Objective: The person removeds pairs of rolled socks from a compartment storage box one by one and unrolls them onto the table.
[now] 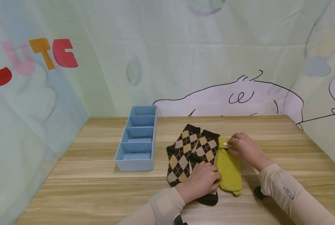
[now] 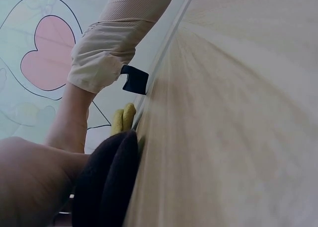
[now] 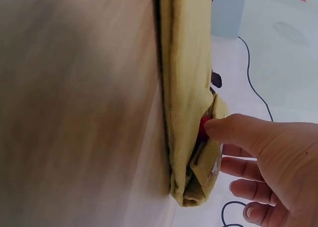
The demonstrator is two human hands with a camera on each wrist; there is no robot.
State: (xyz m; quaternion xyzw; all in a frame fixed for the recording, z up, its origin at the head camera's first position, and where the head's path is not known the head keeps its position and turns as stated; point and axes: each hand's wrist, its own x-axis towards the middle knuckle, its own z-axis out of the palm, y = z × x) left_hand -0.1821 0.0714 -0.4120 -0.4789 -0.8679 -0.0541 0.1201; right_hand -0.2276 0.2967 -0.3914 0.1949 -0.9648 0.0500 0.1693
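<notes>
Yellow socks lie flat on the table, stacked in layers, with the cuff folded over and a small white label on it. My right hand pinches that folded cuff; in the right wrist view the thumb is tucked into the fold beside a small red patch. To the left lie two brown argyle socks, one farther left and one right against the yellow pair. My left hand rests on the nearer argyle sock, fingertips at the yellow socks' edge. Dark sock toes show in the left wrist view.
A light blue box with several compartments in a row stands left of the socks. The wooden table ends at a printed cloth backdrop behind and at both sides. Black straps show at the sleeves.
</notes>
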